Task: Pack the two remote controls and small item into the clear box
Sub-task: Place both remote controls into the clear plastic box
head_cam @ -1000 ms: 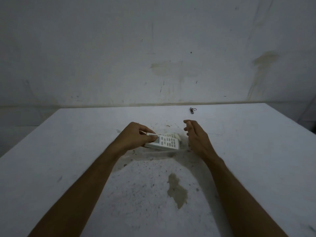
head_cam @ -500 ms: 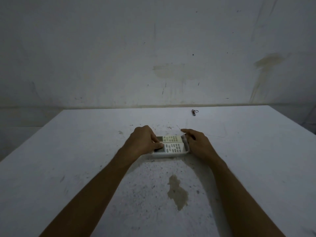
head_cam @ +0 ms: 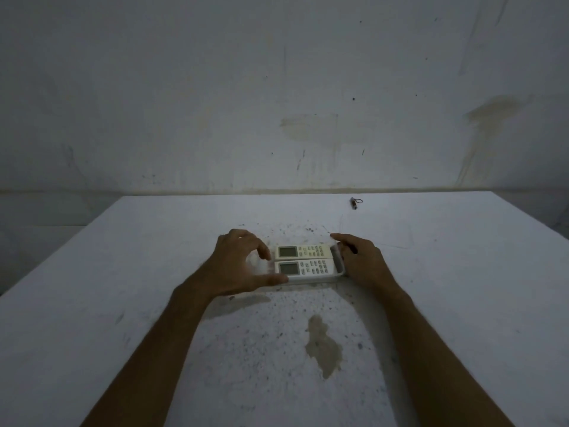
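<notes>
Two white remote controls lie side by side, touching along their long edges, inside the clear box (head_cam: 337, 266) at the middle of the white surface (head_cam: 446, 288). The far remote (head_cam: 303, 251) and the near remote (head_cam: 306, 268) both face up with their screens toward nine o'clock and their buttons toward three o'clock. The left hand (head_cam: 237, 266) sits at the box's nine o'clock end, its grip apart: thumb along the near edge, fingers arched over the far corner, clamped on nothing that can be made out. The right hand (head_cam: 361, 260) rests against the three o'clock end, fingers spread along the box wall, its grip likewise apart. The small item (head_cam: 354, 203), dark with a ring, lies well apart at one o'clock from the box, near the surface's far edge. A brownish stain (head_cam: 323, 346) marks the surface at six o'clock from the box.
</notes>
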